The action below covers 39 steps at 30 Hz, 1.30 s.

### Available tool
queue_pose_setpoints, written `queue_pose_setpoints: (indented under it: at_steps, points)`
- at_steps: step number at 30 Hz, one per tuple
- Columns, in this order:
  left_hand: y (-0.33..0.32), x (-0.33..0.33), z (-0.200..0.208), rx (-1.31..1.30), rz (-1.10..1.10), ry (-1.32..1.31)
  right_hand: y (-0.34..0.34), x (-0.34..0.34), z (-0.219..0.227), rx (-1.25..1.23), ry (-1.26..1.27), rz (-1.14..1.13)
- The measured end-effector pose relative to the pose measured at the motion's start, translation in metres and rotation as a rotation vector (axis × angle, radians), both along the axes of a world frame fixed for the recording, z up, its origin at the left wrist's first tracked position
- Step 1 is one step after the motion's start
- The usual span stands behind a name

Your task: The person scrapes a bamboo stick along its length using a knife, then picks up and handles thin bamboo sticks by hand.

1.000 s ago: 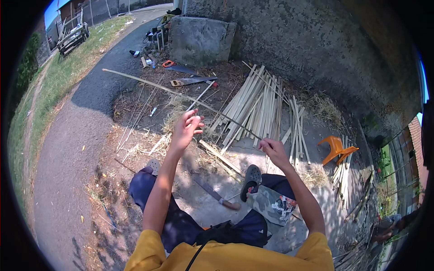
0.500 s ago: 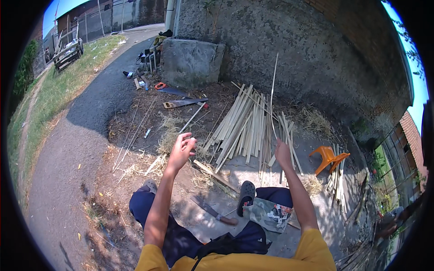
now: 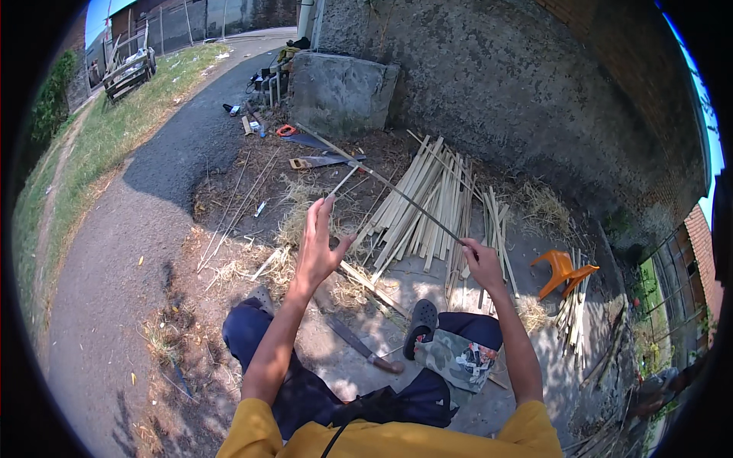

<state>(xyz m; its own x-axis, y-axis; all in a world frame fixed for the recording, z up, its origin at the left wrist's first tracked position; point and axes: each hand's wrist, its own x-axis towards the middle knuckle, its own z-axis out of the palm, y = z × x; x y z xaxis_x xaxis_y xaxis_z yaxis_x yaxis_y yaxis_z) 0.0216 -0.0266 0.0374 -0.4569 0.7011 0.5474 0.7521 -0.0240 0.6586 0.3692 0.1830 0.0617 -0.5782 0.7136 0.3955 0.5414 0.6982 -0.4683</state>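
Note:
My right hand point(image 3: 482, 263) is closed on the lower end of a long thin bamboo strip point(image 3: 405, 195). The strip slants up and away to the left, its far tip over the saws. My left hand point(image 3: 317, 248) is raised with thumb and fingers apart, holding nothing; the strip passes beyond its fingertips. Behind the strip lies a fanned pile of pale split bamboo strips point(image 3: 424, 206). On the ground between my feet is a machete point(image 3: 359, 343) with a wooden handle. A camouflage cloth point(image 3: 462, 359) covers part of my right leg.
A wooden-handled saw point(image 3: 324, 161) and an orange-handled saw point(image 3: 301, 137) lie by a concrete block point(image 3: 343, 91). An orange plastic stool point(image 3: 561, 275) lies tipped at right beside more strips. Fibrous shavings point(image 3: 294, 221) litter the ground. A rough wall point(image 3: 519, 114) stands behind.
The bamboo strip has swung from nearly upright to slanting leftward in my right hand. My left hand has shifted slightly right and its fingers have straightened. The whole view has tilted a little.

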Motion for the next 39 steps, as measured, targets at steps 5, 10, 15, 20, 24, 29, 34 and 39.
queue_pose_setpoints:
  at_steps: [5,10,15,20,24,29,34,39]
  points:
    - [-0.001,0.002,0.015,-0.167,0.102,0.492,-0.041,0.002,0.039,0.256,-0.067,0.226]
    - [0.002,-0.020,-0.003,0.013,0.051,0.500,-0.056,0.005,0.065,0.364,-0.174,0.251]
    - [0.005,-0.016,-0.014,0.031,-0.226,0.502,-0.069,-0.001,0.073,0.185,-0.367,0.233]
    - [0.013,0.037,-0.010,0.208,-0.305,0.743,-0.080,-0.034,0.047,-0.462,-0.170,0.359]
    - [0.008,0.039,-0.022,0.256,-0.337,0.750,-0.095,-0.085,0.044,-1.071,-0.239,0.383]
    - [0.015,0.037,-0.021,0.245,-0.379,0.686,-0.078,-0.093,0.013,-1.004,-0.086,0.399]
    - [-0.010,0.027,0.021,0.384,-0.198,0.468,-0.028,-0.076,0.048,-0.247,0.446,0.125]
    - [-0.005,0.019,0.029,0.456,-0.069,0.218,0.118,0.053,0.016,-0.388,0.373,-0.091]
